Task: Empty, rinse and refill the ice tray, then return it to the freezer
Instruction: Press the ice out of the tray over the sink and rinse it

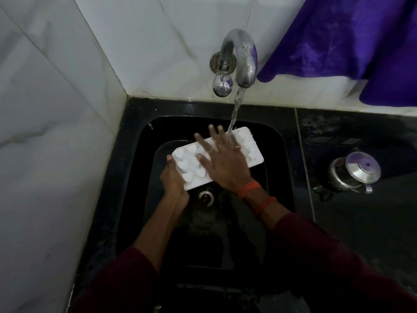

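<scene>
A white ice tray (252, 152) with heart-shaped cells is held over the black sink (279, 154), slanting from near left to far right. My left hand (172, 179) grips its near left end from below. My right hand (223, 161) lies flat on top of the tray with fingers spread, covering its middle. A stream of water (235, 109) falls from the metal tap (242, 57) onto the tray's far end, by my right fingers. Whether the cells hold ice or water is unclear.
The sink drain (205, 197) lies just under the tray's near edge. A steel kettle (352, 171) stands on the black counter to the right. A purple cloth (352, 41) hangs at the upper right. White marble wall tiles (56, 109) close in the left and back.
</scene>
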Motion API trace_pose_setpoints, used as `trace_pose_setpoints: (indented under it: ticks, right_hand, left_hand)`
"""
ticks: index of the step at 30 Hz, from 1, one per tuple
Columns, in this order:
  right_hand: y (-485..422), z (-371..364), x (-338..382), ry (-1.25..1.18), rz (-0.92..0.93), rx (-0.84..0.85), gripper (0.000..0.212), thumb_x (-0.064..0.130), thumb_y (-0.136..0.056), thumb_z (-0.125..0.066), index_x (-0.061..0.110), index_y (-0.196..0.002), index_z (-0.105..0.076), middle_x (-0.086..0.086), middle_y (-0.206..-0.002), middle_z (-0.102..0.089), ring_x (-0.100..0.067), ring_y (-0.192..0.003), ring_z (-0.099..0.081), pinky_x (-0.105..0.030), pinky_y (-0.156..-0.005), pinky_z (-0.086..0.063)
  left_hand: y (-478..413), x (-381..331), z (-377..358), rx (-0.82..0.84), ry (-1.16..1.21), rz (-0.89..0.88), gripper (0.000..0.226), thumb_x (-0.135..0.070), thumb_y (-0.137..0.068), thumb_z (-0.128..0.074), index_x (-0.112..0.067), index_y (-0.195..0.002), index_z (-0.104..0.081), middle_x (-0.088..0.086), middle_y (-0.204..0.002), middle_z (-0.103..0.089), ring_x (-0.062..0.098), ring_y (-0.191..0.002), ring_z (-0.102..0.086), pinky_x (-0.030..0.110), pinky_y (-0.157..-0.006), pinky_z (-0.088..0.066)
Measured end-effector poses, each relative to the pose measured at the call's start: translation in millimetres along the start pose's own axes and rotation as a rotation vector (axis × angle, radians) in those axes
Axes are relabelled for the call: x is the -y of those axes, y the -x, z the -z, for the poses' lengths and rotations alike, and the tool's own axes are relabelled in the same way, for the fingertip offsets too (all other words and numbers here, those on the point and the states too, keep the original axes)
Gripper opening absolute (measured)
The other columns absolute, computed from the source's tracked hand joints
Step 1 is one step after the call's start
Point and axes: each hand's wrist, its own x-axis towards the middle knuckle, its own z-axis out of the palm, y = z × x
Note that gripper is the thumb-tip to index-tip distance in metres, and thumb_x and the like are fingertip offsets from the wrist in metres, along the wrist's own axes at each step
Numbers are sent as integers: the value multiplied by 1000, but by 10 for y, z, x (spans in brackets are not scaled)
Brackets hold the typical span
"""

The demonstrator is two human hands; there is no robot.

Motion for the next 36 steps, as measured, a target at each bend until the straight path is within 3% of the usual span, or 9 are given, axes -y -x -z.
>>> trace_pose_setpoints:
  ticks: [7, 12, 16, 18, 20, 24, 29, 31, 36]
  right_hand:
    - [121, 43, -756, -274, -343, 241, 58, 60, -103, -26, 46, -158, -12, -7, -169, -9, -27, -156, -9, -56, -124, -13]
    - [-78, 208, -760, -559, -471, 116, 54, 48, -105, -36, 16, -145, -51, -15, -149, -50, -32, -139, -46, -43, -116, -35]
    - [-386, 702, -585, -1074, -594, -9, 52, 56, -99, -41, 15, -120, -67, -7, -122, -69, -21, -111, -67, -41, -108, -46]
    - [-571, 911, -486, -1278, -585, -36, 35, 46, -103, -39, 22, -103, -66, -10, -112, -71, -23, -99, -71, -41, -99, -53]
    - [-762, 1048, -424, -1381, -573, -42, 29, 40, -105, -41, 21, -103, -64, -15, -113, -70, -26, -100, -71, -36, -86, -58]
    - [-972, 1099, -378, -1514, -651, -40, 18, 24, -103, -53, 13, -96, -64, -16, -105, -72, -23, -89, -72, -38, -83, -58]
    - [-1077, 1061, -417, -1523, -708, -48, 22, 29, -95, -69, 7, -100, -65, -8, -93, -73, -18, -78, -75, -33, -71, -60]
    - [-1088, 1048, -422, -1535, -716, -14, 27, 35, -93, -70, 10, -102, -65, -4, -92, -73, -15, -76, -74, -33, -75, -60]
    - [-1044, 1029, -444, -1549, -720, 58, 38, 35, -100, -58, 7, -124, -63, -8, -111, -75, -14, -82, -73, -22, -59, -51]
  left_hand:
    - [-121, -186, 338, -169, -42, -48, 45, -51, -100, -53, -10, -109, -70, 7, -101, -74, 23, -86, -72, 26, -58, -57]
    - [-111, -278, 414, -127, -82, -218, 36, -47, -101, -55, -17, -110, -73, 3, -110, -74, 22, -102, -71, 40, -91, -59]
    - [-16, -262, 447, -94, -302, -473, 36, -41, -103, -53, -17, -77, -59, -4, -82, -64, 7, -76, -59, 28, -72, -51]
    - [23, -248, 454, -64, -420, -590, 36, -40, -104, -53, -19, -76, -59, -9, -75, -62, 2, -69, -57, 21, -65, -48]
    - [61, -251, 447, -43, -520, -672, 31, -39, -103, -54, -19, -81, -62, -11, -73, -62, -3, -66, -56, 19, -63, -45]
    - [131, -292, 449, -14, -659, -753, 26, -46, -98, -58, -24, -87, -67, -8, -79, -69, 6, -74, -65, 32, -68, -52]
    - [227, -339, 470, 9, -778, -818, 28, -58, -90, -61, -32, -94, -71, -14, -86, -74, 7, -82, -70, 42, -77, -57]
    - [279, -354, 471, 23, -798, -818, 25, -58, -88, -63, -35, -95, -72, -18, -87, -73, 3, -83, -70, 41, -78, -58]
    - [371, -370, 465, 66, -797, -791, 30, -61, -83, -68, -33, -93, -72, -18, -86, -74, 3, -81, -70, 43, -76, -58]
